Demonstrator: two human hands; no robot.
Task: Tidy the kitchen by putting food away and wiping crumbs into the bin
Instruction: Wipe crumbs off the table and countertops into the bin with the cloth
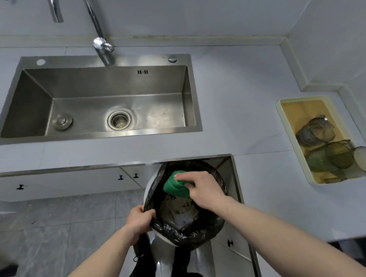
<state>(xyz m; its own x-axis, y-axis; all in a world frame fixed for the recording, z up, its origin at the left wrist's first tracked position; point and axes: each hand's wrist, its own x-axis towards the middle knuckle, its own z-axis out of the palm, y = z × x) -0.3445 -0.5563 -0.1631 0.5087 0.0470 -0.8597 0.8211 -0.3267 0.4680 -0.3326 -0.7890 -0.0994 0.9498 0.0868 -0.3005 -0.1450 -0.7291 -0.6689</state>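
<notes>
At lower centre, the right hand [202,187] is gripping a green cloth [175,185] over the bin [158,235], fingers curled round it; the left hand [139,222] is pinching the crinkly black liner [187,235] at its rim. If that thin, glossy liner slips, crumbs could be falling outside the round white bin. Above, the grey surface [237,110] is carrying a brushed steel sink [96,97].

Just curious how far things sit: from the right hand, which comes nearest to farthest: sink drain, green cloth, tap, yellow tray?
1. Green cloth: held in the right hand, over the bin.
2. Sink drain: up and left, in the basin.
3. Yellow tray: right, on the counter; close to the drain's rank.
4. Tap: behind the sink.
</notes>
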